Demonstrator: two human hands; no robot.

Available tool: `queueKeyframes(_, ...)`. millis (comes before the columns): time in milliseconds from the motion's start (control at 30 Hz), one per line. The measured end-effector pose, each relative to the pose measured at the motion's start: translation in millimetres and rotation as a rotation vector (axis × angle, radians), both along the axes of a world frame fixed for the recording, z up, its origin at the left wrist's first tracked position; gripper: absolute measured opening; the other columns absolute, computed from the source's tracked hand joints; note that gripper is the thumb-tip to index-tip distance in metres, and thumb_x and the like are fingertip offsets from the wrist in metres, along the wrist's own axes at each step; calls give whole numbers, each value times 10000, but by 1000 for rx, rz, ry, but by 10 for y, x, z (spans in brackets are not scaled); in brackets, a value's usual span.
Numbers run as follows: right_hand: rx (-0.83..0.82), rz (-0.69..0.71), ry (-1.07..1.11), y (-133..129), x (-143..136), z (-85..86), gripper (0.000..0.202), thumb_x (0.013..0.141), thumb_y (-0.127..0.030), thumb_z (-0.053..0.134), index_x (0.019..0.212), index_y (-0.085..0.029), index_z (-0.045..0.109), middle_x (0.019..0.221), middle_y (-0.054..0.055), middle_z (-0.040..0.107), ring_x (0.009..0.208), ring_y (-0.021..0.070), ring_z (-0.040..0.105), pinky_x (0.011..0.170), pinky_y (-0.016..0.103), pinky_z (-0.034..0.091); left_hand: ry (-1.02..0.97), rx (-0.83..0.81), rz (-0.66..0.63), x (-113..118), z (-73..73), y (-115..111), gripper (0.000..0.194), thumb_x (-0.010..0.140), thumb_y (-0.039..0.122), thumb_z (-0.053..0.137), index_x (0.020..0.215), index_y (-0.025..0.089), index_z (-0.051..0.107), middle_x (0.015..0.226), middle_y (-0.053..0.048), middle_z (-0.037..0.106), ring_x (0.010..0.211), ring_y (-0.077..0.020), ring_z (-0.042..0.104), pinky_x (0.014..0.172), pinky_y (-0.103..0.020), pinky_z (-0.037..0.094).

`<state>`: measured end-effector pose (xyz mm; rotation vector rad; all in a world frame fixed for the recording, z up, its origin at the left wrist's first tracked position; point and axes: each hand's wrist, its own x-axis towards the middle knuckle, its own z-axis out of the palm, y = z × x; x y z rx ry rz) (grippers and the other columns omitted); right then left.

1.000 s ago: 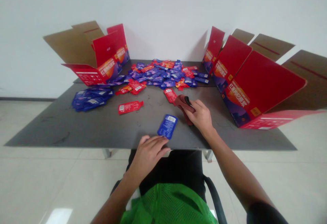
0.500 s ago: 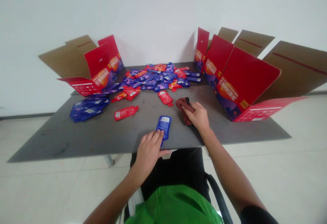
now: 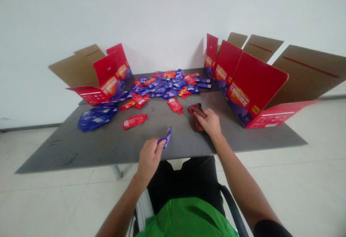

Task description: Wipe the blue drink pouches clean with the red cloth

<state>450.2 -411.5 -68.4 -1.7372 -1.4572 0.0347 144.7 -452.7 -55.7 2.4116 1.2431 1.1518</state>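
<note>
My left hand is closed, pinching a blue pouch between thumb and fingers near the table's front edge. The pouch stands tilted, with its narrow side toward me. To the right, my right hand grips a folded brown-red cloth with a small black part at its top; the cloth touches the tabletop. One red pouch lies flat to the left of the hands, and another red pouch lies beyond them, left of the cloth.
A heap of blue and red pouches covers the back of the grey table. At the left lies a pile of blue pouches before open cartons. Several open red cartons line the right side.
My left hand has lifted the blue pouch off the tabletop and turned it edge-on, moving slightly left. My right hand still grips the cloth in about the same place.
</note>
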Motion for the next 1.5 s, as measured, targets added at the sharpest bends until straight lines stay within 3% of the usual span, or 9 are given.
queueKeyframes(100, 4, 1, 2, 4, 19, -5, 346, 921, -492, 614, 1016, -203, 779, 825, 48, 648, 807, 209, 626, 705, 289, 406, -170, -268, 125, 39, 200, 132, 413, 1058, 505, 445, 801, 204, 563, 620, 48, 530, 591, -127, 523, 582, -243, 367)
queueKeyframes(200, 10, 3, 6, 4, 26, -6, 359, 919, -495, 613, 1040, -199, 778, 832, 52, 653, 819, 214, 634, 718, 291, 419, -179, -444, 30, 105, 280, 347, 459, 1040, 565, 426, 791, 206, 565, 627, 45, 569, 618, -135, 577, 600, -232, 397)
queueKeyframes(433, 19, 1, 42, 26, 33, -27, 363, 905, -513, 634, 1029, -206, 785, 831, 49, 660, 800, 212, 644, 732, 294, 441, -38, -544, 2, 256, 85, 854, 307, 1004, 438, 541, 1059, 184, 704, 800, -40, 742, 754, -217, 712, 757, -314, 527)
queueKeyframes(567, 18, -1, 26, 28, 39, -34, 370, 908, -515, 630, 1016, -195, 783, 826, 54, 659, 803, 216, 644, 733, 299, 441, 48, -277, 20, 331, 19, 587, 433, 1016, 378, 564, 1409, 198, 577, 1363, -134, 634, 1245, -290, 592, 1079, -450, 443)
queueKeyframes(800, 13, 5, 29, 27, 34, -42, 397, 907, -545, 631, 1016, -194, 781, 843, 60, 666, 795, 216, 643, 725, 302, 440, 428, 7, -198, 407, -166, -165, 562, 980, 525, 604, 1480, 282, 524, 1478, -116, 529, 1303, -341, 498, 1051, -531, 450)
queueKeyframes(1133, 86, 107, -1, -27, -60, 86, 349, 915, -501, 665, 1046, -195, 770, 808, 33, 626, 782, 208, 639, 717, 312, 471, 332, 52, -223, 174, -189, -184, 225, 1045, 303, 537, 1194, 195, 667, 1313, -93, 663, 1219, -257, 596, 1040, -456, 464)
queueKeyframes(1267, 111, 353, -124, -230, -429, 226, 297, 967, -445, 636, 1121, -216, 746, 874, 42, 645, 815, 191, 642, 733, 296, 506, 241, 129, -226, 145, -318, -245, 256, 1046, 256, 536, 1254, 164, 654, 1336, -98, 679, 1222, -243, 622, 1047, -433, 487)
queueKeyframes(1400, 5, 684, -376, -361, -750, 121, 329, 982, -387, 629, 1266, -236, 698, 1045, 72, 704, 963, 207, 673, 808, 295, 542, 191, 161, -227, 130, -448, -267, 278, 1042, 297, 559, 1253, 155, 671, 1265, -85, 731, 1200, -237, 657, 1032, -425, 525)
queueKeyframes(1500, -29, 674, -441, -199, -712, 44, 345, 986, -391, 625, 1277, -223, 703, 1075, 90, 717, 973, 213, 682, 829, 302, 552, 161, 165, -235, 117, -486, -259, 259, 1037, 287, 575, 1231, 164, 692, 1240, -57, 752, 1188, -216, 674, 1019, -406, 544)
